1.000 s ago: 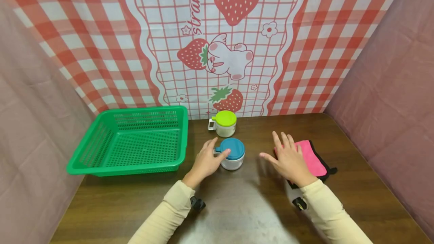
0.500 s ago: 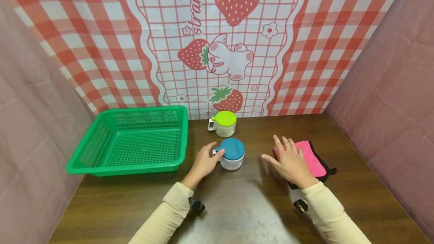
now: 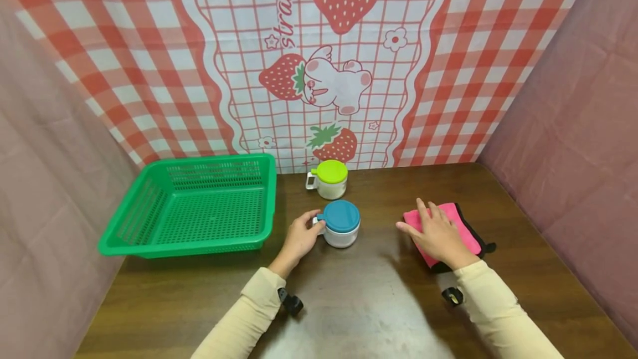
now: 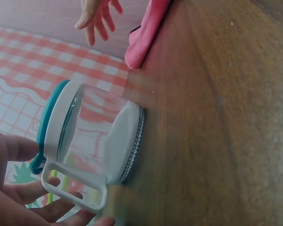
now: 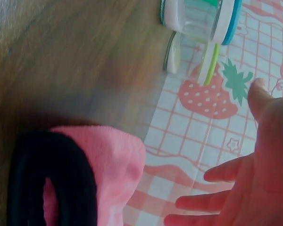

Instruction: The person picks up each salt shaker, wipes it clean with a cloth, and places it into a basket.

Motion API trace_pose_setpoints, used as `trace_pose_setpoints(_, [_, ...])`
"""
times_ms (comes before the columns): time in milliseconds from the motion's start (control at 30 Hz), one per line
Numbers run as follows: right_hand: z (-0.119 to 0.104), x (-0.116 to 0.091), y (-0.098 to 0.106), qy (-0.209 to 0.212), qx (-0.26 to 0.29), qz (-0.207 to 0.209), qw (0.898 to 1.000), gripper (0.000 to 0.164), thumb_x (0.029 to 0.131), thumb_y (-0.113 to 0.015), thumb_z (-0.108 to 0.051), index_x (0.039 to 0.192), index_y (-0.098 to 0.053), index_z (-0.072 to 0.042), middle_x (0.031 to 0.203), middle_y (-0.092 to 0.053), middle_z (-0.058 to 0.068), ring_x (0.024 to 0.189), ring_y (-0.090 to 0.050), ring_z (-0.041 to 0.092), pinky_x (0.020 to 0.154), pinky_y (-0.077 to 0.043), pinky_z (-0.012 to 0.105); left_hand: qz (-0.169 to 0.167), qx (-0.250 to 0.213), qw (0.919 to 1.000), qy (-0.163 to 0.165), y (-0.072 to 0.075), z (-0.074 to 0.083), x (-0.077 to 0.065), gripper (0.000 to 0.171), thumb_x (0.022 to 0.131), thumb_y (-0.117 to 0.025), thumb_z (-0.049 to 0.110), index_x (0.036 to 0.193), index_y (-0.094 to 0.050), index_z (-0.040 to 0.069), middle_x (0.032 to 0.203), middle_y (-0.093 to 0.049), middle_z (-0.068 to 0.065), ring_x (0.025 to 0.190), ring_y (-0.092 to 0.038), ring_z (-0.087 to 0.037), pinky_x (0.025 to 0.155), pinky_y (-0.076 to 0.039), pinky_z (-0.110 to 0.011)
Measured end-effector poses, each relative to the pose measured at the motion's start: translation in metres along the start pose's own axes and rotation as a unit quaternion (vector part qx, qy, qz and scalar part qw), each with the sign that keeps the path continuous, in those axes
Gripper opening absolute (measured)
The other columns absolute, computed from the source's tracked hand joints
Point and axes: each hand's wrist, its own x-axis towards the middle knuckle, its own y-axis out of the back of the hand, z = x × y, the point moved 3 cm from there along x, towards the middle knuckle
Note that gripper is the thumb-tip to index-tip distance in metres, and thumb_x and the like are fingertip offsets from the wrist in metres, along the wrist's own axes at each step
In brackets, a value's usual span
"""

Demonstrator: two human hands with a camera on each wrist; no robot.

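Blue-lidded jar [image 3: 341, 227]: left hand [image 3: 301, 237], thumb drawn back to lid tab [image 4: 37, 166], grips the handle [image 4: 80, 175], seemingly securing it; right hand [image 3: 437, 232], fingers apart, shifts toward the worktop's right edge [image 3: 538, 244].

One blue-lidded jar [image 3: 341, 223] and one lime-lidded jar [image 3: 332, 180] make two; one left hand [image 3: 300, 239] and one right hand [image 3: 440, 236] make another pair. There is one green basket [image 3: 214, 218] and, partly covered, what looks like one pink cloth [image 5: 112, 165].

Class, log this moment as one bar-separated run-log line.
left hand: holds blue-lidded jar by its handle | right hand: hovers over pink cloth | green-lidded jar: at back | green basket: at left
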Motion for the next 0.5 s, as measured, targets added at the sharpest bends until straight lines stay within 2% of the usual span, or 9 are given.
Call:
trace_pose_setpoints(233, [0.014, 0.005, -0.003, -0.019, 0.012, -0.032, 0.999, 0.098, 0.094, -0.042, -0.065, 0.149, -0.017, 0.011, 0.148, -0.021, 0.043, 0.134, -0.022, 0.062, 0.103, -0.024, 0.074, 0.010, -0.021, 0.9997, 0.009, -0.002, -0.004, 0.000, 0.036, 0.092, -0.062, 0.017, 0.125, -0.063, 0.001, 0.124, -0.066, -0.018, 0.119, -0.060, -0.032, 0.100, -0.048, -0.046])
trace_pose_setpoints(500, [0.031, 0.008, -0.003, -0.038, -0.004, -0.051, 0.998, 0.098, 0.094, -0.043, -0.065, 0.147, -0.019, 0.014, 0.144, -0.025, 0.045, 0.132, -0.027, 0.062, 0.098, -0.029, 0.075, 0.006, -0.055, 0.9985, 0.000, -0.003, -0.009, 0.000, 0.032, 0.091, -0.063, 0.008, 0.121, -0.064, -0.003, 0.122, -0.066, -0.022, 0.115, -0.062, -0.034, 0.093, -0.053, -0.042])
